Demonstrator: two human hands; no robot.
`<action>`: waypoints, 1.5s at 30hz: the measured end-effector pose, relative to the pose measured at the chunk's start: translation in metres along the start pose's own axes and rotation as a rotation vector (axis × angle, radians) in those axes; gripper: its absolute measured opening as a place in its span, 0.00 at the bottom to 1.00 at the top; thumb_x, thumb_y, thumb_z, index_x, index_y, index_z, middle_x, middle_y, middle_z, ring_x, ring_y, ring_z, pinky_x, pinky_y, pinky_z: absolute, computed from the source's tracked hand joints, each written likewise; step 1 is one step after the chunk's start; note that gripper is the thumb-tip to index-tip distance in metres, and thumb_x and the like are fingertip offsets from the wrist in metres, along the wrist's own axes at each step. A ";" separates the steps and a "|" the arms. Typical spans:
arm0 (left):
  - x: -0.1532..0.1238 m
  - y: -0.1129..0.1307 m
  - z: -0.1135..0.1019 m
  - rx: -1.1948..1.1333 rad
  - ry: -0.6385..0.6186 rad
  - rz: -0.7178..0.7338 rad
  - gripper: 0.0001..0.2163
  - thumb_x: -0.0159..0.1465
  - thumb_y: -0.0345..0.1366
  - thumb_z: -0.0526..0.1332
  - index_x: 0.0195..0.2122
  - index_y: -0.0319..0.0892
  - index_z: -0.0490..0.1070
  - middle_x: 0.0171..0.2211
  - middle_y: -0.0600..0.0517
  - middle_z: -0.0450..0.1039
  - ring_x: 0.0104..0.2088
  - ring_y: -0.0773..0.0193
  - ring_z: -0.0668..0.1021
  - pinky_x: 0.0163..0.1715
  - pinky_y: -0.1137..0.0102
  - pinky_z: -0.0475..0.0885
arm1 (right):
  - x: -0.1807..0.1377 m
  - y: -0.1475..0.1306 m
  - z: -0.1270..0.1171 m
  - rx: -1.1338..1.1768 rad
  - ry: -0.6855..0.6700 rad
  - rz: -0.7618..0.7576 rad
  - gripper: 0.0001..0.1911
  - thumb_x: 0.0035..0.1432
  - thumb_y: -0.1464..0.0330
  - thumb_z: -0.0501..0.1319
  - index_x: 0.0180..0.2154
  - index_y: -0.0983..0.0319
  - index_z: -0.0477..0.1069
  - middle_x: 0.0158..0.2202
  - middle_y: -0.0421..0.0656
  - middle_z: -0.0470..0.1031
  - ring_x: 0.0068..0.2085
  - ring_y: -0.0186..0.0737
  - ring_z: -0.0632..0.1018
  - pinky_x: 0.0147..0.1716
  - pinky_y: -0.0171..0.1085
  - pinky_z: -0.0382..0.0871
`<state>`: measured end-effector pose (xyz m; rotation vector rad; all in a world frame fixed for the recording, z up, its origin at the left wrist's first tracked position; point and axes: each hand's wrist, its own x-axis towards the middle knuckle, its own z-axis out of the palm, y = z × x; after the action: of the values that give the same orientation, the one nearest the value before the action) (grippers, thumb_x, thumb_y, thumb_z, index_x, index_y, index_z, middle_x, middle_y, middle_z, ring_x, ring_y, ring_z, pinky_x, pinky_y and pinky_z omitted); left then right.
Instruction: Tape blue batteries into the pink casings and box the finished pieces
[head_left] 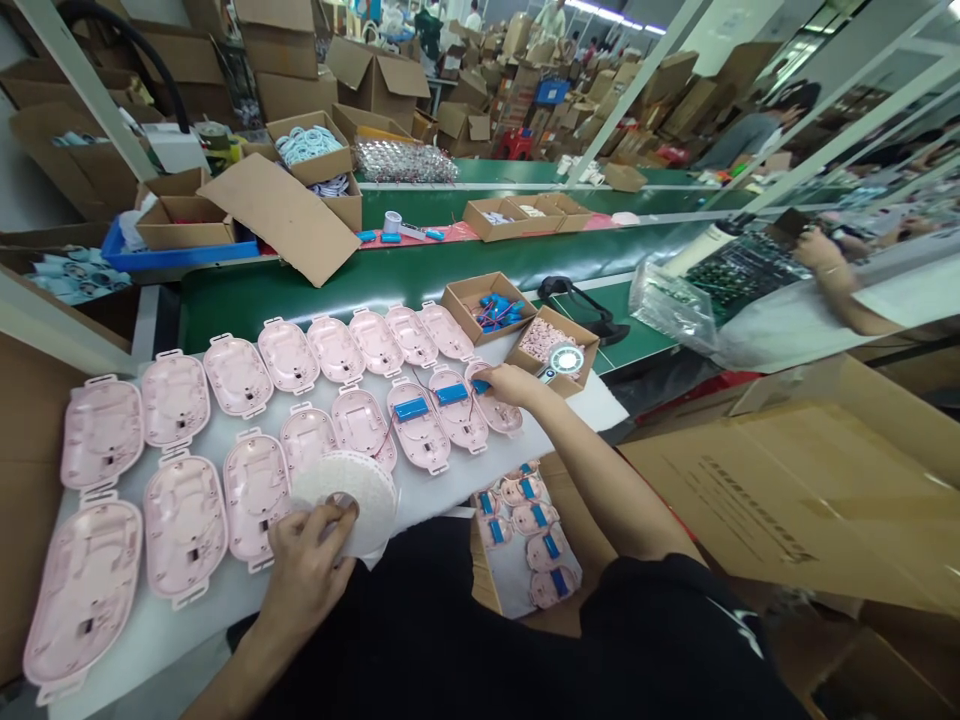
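My left hand [311,560] grips a wide roll of white tape [361,492], with fingers at its core, over the front row of pink plastic shells. At the right end of that row, my right hand [517,385] has its fingers closed on a blue battery [481,386] in a pink shell [504,417]. The fingertips are partly hidden. Just left of it, two shells each hold a blue battery, one in the nearer shell [452,394] and another in the shell beside it [411,409]. Other pink shells [184,525] lie open side up in two rows on the white surface.
Beyond the shells stand a box of blue batteries with wires [499,312] and a box of small pink parts [551,335]. A green conveyor [315,300] runs behind. A carton of filled shells [529,540] sits below me. A co-worker's arm [840,275] is at right.
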<state>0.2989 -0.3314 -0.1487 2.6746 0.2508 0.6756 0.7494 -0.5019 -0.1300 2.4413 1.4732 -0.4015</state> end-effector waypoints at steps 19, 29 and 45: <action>-0.007 0.026 -0.002 -0.068 0.152 0.056 0.13 0.68 0.27 0.64 0.53 0.41 0.73 0.47 0.44 0.75 0.47 0.51 0.68 0.51 0.59 0.63 | -0.017 -0.011 0.057 0.375 0.414 0.245 0.29 0.71 0.69 0.51 0.69 0.73 0.62 0.70 0.62 0.66 0.70 0.54 0.68 0.70 0.50 0.61; -0.020 0.000 0.011 -0.023 0.138 0.121 0.17 0.65 0.24 0.63 0.55 0.40 0.72 0.49 0.45 0.73 0.47 0.51 0.67 0.50 0.60 0.64 | -0.007 -0.045 0.094 0.473 0.635 0.436 0.31 0.73 0.57 0.56 0.68 0.69 0.65 0.72 0.61 0.62 0.72 0.57 0.66 0.72 0.55 0.58; 0.000 -0.003 -0.002 -0.056 0.178 0.123 0.20 0.68 0.35 0.64 0.58 0.33 0.67 0.53 0.33 0.73 0.64 0.30 0.61 0.57 0.42 0.66 | -0.059 -0.092 0.043 0.620 0.659 0.380 0.25 0.74 0.55 0.49 0.61 0.56 0.74 0.70 0.48 0.68 0.73 0.61 0.60 0.71 0.64 0.51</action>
<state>0.2977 -0.3274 -0.1481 2.5954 0.1126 0.9465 0.6373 -0.5243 -0.1555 3.5119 1.1281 0.0649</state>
